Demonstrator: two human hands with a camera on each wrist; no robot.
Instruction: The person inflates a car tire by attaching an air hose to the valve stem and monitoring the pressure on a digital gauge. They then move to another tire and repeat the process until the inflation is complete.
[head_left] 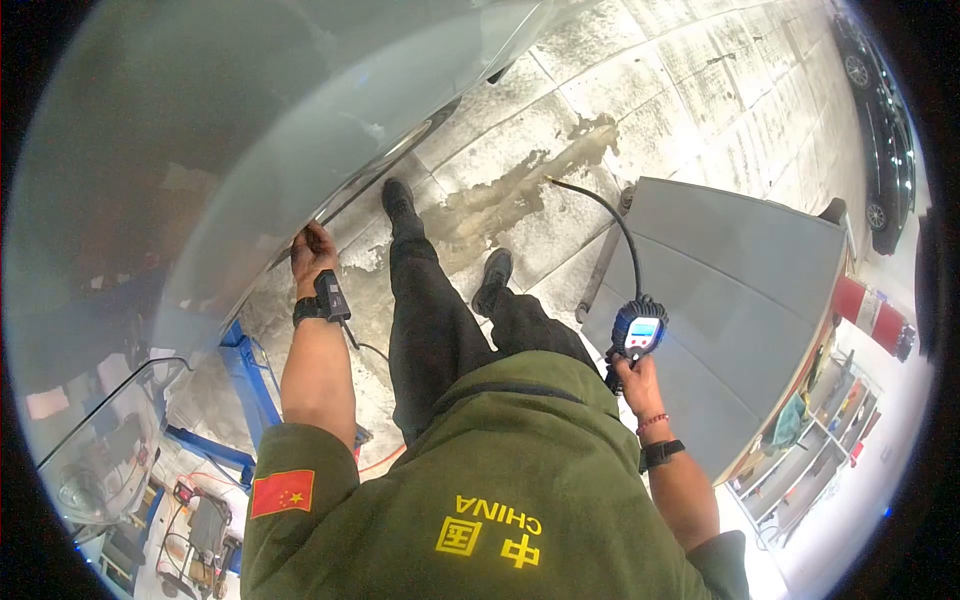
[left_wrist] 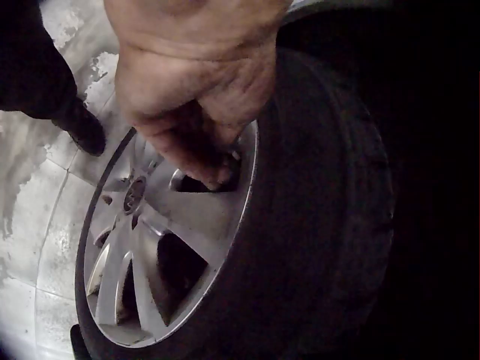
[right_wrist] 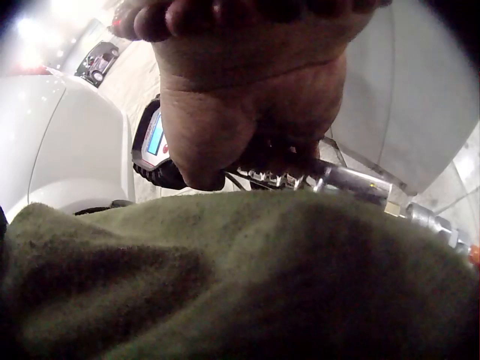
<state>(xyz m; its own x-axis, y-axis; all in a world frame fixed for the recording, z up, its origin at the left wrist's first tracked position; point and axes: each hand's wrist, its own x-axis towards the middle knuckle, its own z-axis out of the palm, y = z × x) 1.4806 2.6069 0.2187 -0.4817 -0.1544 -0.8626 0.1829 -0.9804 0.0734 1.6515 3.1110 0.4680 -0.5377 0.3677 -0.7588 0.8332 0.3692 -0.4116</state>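
Observation:
My left hand (head_left: 313, 255) is low beside a grey car (head_left: 190, 150), reaching in at its wheel. In the left wrist view, the curled fingers (left_wrist: 180, 154) and thumb pinch the tire valve in a gap of the silver wheel rim (left_wrist: 199, 214), by the black tire (left_wrist: 315, 210). The fingertips mostly hide the valve. My right hand (head_left: 640, 385) grips the handle of a tire inflator with a lit digital gauge (head_left: 638, 328), held out to the side. From it a black hose (head_left: 625, 235) arcs away to a brass-coloured tip. The inflator's metal lower end (right_wrist: 356, 182) shows below the hand.
A large grey panelled object (head_left: 710, 280) stands to the right. Blue metal supports (head_left: 245, 385) lie at the left, near the car. Farther right are a black car (head_left: 885, 140) and cluttered shelving (head_left: 815, 450). The tiled floor (head_left: 640, 75) has worn patches.

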